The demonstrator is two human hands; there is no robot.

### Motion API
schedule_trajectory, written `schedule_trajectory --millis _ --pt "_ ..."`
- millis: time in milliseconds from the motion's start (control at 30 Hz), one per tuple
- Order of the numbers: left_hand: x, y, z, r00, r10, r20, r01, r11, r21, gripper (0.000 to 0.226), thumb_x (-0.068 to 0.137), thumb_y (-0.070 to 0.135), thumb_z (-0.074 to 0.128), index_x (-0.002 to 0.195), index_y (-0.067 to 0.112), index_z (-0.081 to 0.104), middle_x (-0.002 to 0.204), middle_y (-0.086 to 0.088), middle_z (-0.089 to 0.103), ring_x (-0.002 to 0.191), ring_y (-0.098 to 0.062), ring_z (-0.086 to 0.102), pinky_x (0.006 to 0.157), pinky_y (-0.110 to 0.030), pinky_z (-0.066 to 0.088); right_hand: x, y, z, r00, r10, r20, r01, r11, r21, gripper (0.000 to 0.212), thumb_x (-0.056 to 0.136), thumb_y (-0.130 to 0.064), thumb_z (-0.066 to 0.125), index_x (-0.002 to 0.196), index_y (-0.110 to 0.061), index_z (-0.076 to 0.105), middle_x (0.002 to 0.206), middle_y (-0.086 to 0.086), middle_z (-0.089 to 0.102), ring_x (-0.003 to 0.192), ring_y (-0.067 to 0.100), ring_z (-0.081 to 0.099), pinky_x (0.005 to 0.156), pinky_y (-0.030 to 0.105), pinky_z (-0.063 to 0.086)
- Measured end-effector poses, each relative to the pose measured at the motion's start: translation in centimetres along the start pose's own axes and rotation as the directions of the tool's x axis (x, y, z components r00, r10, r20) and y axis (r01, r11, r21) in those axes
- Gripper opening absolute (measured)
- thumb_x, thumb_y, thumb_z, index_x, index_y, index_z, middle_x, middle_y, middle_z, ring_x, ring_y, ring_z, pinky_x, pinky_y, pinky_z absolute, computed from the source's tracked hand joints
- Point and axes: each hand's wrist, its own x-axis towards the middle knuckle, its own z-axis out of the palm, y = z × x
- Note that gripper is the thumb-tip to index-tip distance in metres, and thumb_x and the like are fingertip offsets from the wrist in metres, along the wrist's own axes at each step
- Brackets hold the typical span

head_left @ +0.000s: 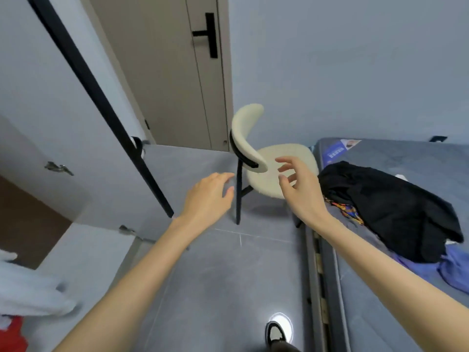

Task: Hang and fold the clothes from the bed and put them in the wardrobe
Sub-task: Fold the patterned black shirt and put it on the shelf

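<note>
A black garment point(390, 207) lies heaped on the grey bed point(396, 308) at the right. Under it show a patterned orange-and-blue cloth point(346, 212) and a blue-violet garment point(451, 270). My left hand point(208, 196) and my right hand point(299, 189) are stretched out in mid-air over the floor, fingers relaxed, holding nothing. The right hand hovers in front of the chair seat, left of the black garment and apart from it. The open white wardrobe door point(50, 118) with its black edge strip stands at the left. White clothing point(30, 290) shows at the lower left edge.
A cream chair point(266, 158) with black legs stands between the wardrobe door and the bed's corner. A beige room door point(172, 72) with a black handle is behind it. My shoe point(275, 332) stands on the grey tiled floor point(223, 288). Something red point(12, 336) sits at the bottom left corner.
</note>
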Motion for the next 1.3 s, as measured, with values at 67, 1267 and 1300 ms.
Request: schedule_trajectory --millis 67,1267,1300 --pt "0.9 2.0 1.6 0.997 0.065 0.045 -0.064 0.998 -0.021 0.038 0.097 0.029 0.045 0.136 0.027 0.048 0.129 0.005 0.057 0.115 -0.02 0.054 0.09 -0.035 0.044 -1.4 2.4 -1.9 0.995 0.078 -0.06 -0.08 0.996 -0.033 0.033 0.09 -0.012 0.051 0.119 -0.027 0.055 0.109 -0.007 0.059 0.075 0.006 0.058 0.073 0.027 0.044" --pt "33.6 37.6 49.4 0.548 0.45 0.705 -0.515 0.846 -0.139 0.051 0.094 0.02 0.05 0.143 0.02 0.035 0.135 -0.005 0.049 0.118 -0.024 0.05 0.092 -0.038 0.046 -1.9 52.3 -24.4 0.203 0.936 -0.288 -0.959 0.249 0.135 0.035 0.087 -0.008 0.056 0.122 -0.013 0.057 0.122 0.012 0.053 0.104 0.031 0.056 0.089 0.033 0.042" --pt "33.9 38.1 50.9 0.527 0.442 0.726 -0.528 0.84 -0.128 0.052 0.094 0.02 0.051 0.144 0.02 0.034 0.137 -0.007 0.047 0.12 -0.026 0.048 0.093 -0.039 0.046 -1.7 53.3 -24.5 0.183 0.939 -0.293 -0.962 0.232 0.144 0.036 0.088 -0.008 0.056 0.123 -0.014 0.056 0.124 0.011 0.053 0.105 0.031 0.056 0.09 0.033 0.043"
